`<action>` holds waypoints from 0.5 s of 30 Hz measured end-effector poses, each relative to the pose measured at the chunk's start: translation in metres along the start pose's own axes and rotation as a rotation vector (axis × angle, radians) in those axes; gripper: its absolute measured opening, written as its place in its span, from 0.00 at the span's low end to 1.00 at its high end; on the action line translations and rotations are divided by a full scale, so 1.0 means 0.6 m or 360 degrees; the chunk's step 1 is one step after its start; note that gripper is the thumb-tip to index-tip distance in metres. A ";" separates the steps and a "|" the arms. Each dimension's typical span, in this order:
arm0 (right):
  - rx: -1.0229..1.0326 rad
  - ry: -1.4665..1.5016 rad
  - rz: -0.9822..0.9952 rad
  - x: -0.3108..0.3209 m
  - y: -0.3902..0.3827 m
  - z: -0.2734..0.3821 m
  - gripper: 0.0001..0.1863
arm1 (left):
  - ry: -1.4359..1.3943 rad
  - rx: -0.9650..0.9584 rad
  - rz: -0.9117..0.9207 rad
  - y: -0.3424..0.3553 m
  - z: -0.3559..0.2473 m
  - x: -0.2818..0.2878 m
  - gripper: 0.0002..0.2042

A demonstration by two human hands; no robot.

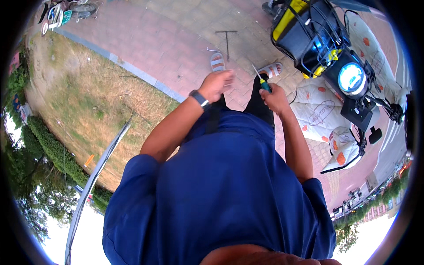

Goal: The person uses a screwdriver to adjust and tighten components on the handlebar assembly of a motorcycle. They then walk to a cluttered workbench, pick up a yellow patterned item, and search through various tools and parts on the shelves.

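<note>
My right hand (274, 98) is closed round the green and yellow handle of a screwdriver (264, 82), its thin metal shaft angled up toward the pavement ahead of me. My left hand (217, 85), with a dark watch on the wrist, is raised just left of it, fingers curled and smeared by motion; whether it holds anything is unclear. Beyond my sandalled feet, a long T-shaped metal tool (227, 44) lies on the paving, with a small bent rod (212, 49) beside it.
At right stands an electric scooter (349, 108) with a wire basket (311, 39), round lamp and quilted wind cover (320, 110). A kerb (132, 70) borders dry grass at left, with a pale pole (99, 170) and hedge. A parked two-wheeler (66, 15) is at top left.
</note>
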State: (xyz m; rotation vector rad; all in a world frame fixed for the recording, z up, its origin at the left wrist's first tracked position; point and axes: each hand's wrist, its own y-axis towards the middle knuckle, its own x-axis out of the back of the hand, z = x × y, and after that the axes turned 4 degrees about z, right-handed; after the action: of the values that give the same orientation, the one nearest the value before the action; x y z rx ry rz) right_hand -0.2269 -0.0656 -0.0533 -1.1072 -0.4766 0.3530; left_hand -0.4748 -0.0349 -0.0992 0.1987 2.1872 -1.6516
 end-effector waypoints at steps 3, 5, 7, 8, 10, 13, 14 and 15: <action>0.0222 -0.0403 -0.0299 -0.026 0.107 -0.018 0.24 | -0.0202 -0.0045 -0.0296 -0.032 -0.023 0.153 0.23; 0.0356 -0.0652 -0.0417 -0.028 0.152 -0.006 0.24 | -0.0170 -0.0131 -0.0501 -0.064 -0.030 0.257 0.22; 0.0132 -0.0692 -0.0418 -0.024 0.193 0.003 0.24 | -0.0088 -0.0119 -0.0686 -0.101 -0.036 0.344 0.23; 0.0022 -0.0715 -0.0409 -0.022 0.209 0.004 0.24 | -0.0131 -0.0106 -0.0818 -0.120 -0.035 0.378 0.23; -0.0007 -0.0731 -0.0429 -0.016 0.232 0.001 0.25 | -0.0179 -0.0060 -0.0999 -0.155 -0.028 0.440 0.23; -0.0100 -0.0661 -0.0446 -0.019 0.257 -0.032 0.28 | -0.0126 0.0003 -0.1099 -0.184 -0.004 0.528 0.21; -0.0211 -0.0670 -0.0383 -0.021 0.257 -0.041 0.30 | -0.0093 0.0032 -0.1124 -0.192 -0.002 0.543 0.20; -0.0325 -0.0682 -0.0312 -0.023 0.256 -0.058 0.33 | -0.0062 0.0068 -0.1151 -0.201 0.006 0.558 0.19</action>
State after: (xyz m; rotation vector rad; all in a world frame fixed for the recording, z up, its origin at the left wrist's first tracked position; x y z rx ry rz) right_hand -0.2256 -0.0360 -0.2085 -1.1723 -1.0117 0.3753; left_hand -0.8212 -0.1139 -0.1226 -0.6873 2.3391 -2.0199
